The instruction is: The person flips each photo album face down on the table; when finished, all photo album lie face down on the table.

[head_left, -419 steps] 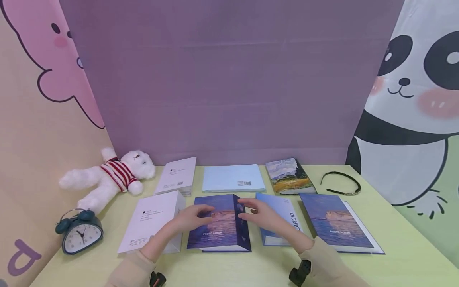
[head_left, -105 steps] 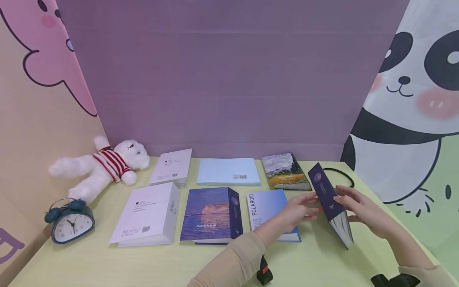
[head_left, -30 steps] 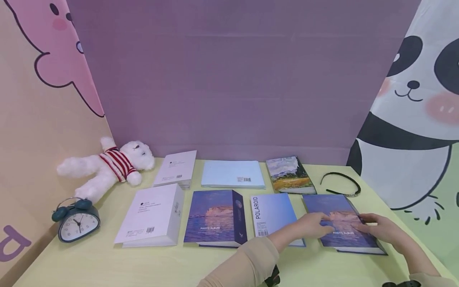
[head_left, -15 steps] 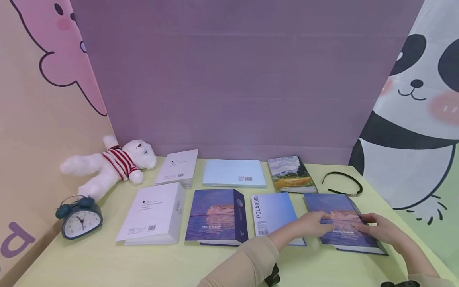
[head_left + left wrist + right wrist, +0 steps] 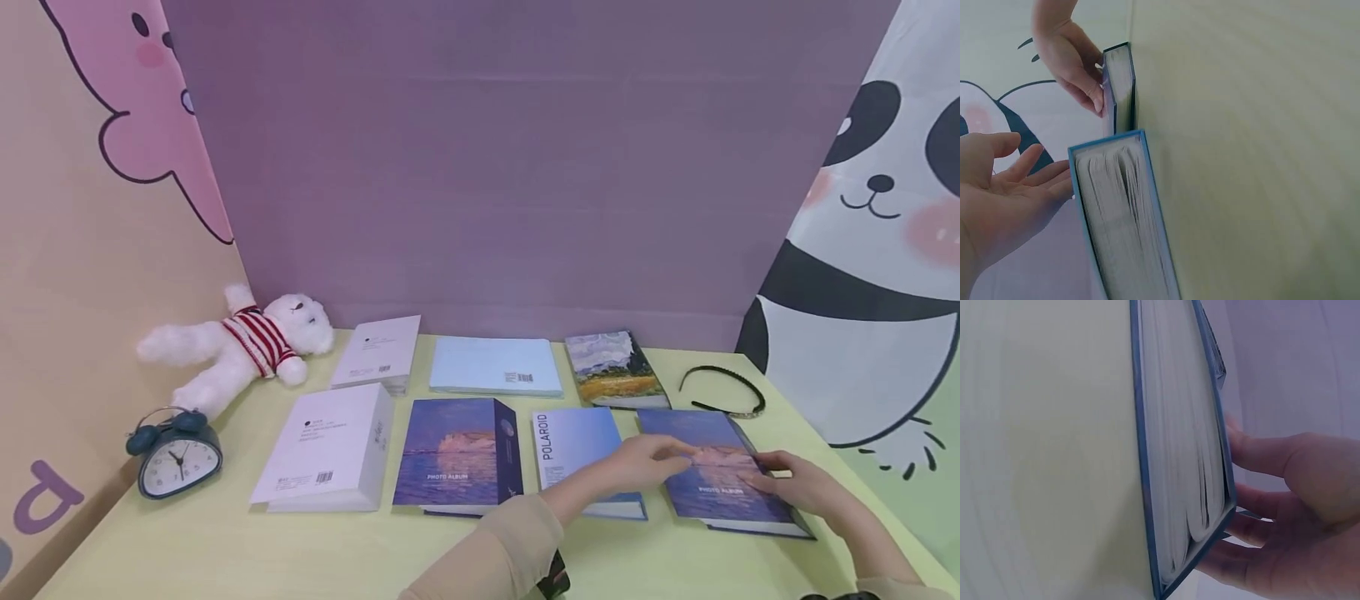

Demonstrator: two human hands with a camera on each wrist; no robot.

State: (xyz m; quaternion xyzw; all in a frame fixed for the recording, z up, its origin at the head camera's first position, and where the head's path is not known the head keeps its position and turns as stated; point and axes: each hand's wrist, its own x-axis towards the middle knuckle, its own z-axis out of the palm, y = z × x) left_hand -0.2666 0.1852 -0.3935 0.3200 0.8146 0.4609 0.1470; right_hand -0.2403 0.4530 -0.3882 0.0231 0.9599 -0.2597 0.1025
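A photo album with a painted sea-cliff cover lies flat at the front right, its spine on the right. My right hand rests at its right edge, thumb on the cover and fingers along the spine. My left hand hovers by its left edge, fingers extended and holding nothing. In the left wrist view the left hand is beside a blue Polaroid album, whose page edges show. The right wrist view shows the right hand's fingers against the album.
A matching photo album and a thick white album lie to the left. Behind are a white album, a pale blue album, a landscape-cover book and a headband. An alarm clock and teddy bear are far left.
The right album, held tilted up earlier, now lies flat, its spine turned from left to right. The Polaroid album's lettering moved to its left side. My left hand just drew slightly left.
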